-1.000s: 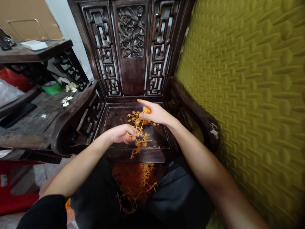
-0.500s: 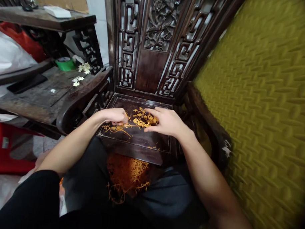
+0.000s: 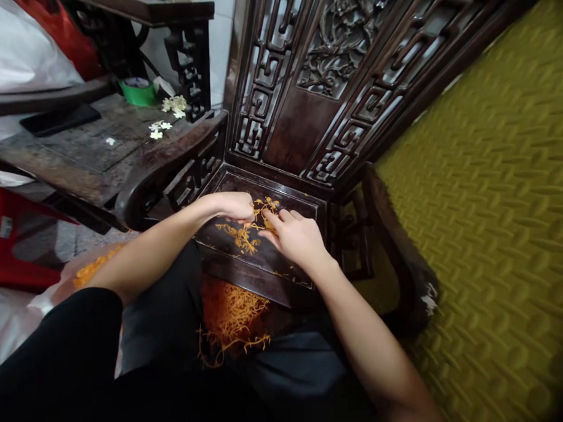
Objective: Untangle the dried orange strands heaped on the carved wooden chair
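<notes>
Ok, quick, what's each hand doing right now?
Left hand: fingers curled, pinching orange strands on the chair seat.
Right hand: loosely open, fingertips on the strands.

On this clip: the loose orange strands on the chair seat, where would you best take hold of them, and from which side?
Pinch the tangled clump of orange strands between left hand and right hand, coming from above. They lie flat and thin on the chair seat, so probably only a fingertip pinch down onto the densest knot gets under them.
</notes>
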Demonstrator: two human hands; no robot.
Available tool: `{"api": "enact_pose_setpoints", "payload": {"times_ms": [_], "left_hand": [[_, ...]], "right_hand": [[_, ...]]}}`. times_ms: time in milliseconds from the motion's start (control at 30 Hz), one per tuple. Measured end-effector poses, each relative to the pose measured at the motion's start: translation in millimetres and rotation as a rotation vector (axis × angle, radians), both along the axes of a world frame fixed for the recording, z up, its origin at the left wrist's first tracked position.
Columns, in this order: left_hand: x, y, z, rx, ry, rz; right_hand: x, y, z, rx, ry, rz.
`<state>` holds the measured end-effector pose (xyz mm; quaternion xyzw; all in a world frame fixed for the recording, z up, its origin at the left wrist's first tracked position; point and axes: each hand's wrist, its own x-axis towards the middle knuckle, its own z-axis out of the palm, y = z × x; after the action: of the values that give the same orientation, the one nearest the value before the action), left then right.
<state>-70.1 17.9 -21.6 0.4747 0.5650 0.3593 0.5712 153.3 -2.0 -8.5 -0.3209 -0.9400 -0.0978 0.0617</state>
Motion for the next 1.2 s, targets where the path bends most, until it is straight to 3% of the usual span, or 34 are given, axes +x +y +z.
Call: {"api": "enact_pose_setpoints", "payload": {"times_ms": [200, 300, 433, 567, 633, 700, 767, 800, 867, 967, 1033, 1100, 1200], "left_hand": [[-9, 2, 0.4, 0.137, 0.318, -0.128], [-12, 2, 10.7, 0.09, 0.673, -0.3], [-6, 1, 28.0, 0.055, 1.01, -0.356], [1, 2, 32.8, 0.081, 1.035, -0.272], [-4, 4, 30.4, 0.094, 1.048, -0.169], [-15, 8, 25.9, 0.102, 1.113, 0.003], [-25, 12, 20.4, 0.13, 1.161, 0.193], [-28, 15, 17.7, 0.162, 1.134, 0.244], [-28, 19, 13.4, 0.26, 0.963, 0.239], [-15, 22, 9.4, 0.372, 0.616, 0.187], [-7, 20, 6.9, 0.351, 0.408, 0.2], [-3, 18, 4.2, 0.294, 0.252, 0.211], [-3, 19, -0.2, 0.258, 0.159, 0.233]], "right_hand": [[-2, 13, -14.2, 0.119, 0.132, 0.107], [-2, 13, -12.0, 0.192, 0.152, 0.157], [-3, 13, -8.4, 0.236, 0.155, 0.175], [2, 16, -3.6, 0.266, 0.16, 0.1], [12, 15, 4.9, 0.27, 0.194, 0.063], [28, 12, 19.0, 0.3, 0.346, -0.011], [42, 8, 34.4, 0.313, 0.674, -0.167], [47, 7, 40.4, 0.268, 0.881, -0.259], [50, 8, 45.8, -0.041, 1.249, -0.358], [45, 19, 40.7, -0.668, 1.575, -0.325], [42, 30, 34.7, -0.954, 1.691, -0.31], [42, 38, 29.6, -1.127, 1.784, -0.329], [42, 42, 22.9, -1.234, 1.868, -0.376]]}}
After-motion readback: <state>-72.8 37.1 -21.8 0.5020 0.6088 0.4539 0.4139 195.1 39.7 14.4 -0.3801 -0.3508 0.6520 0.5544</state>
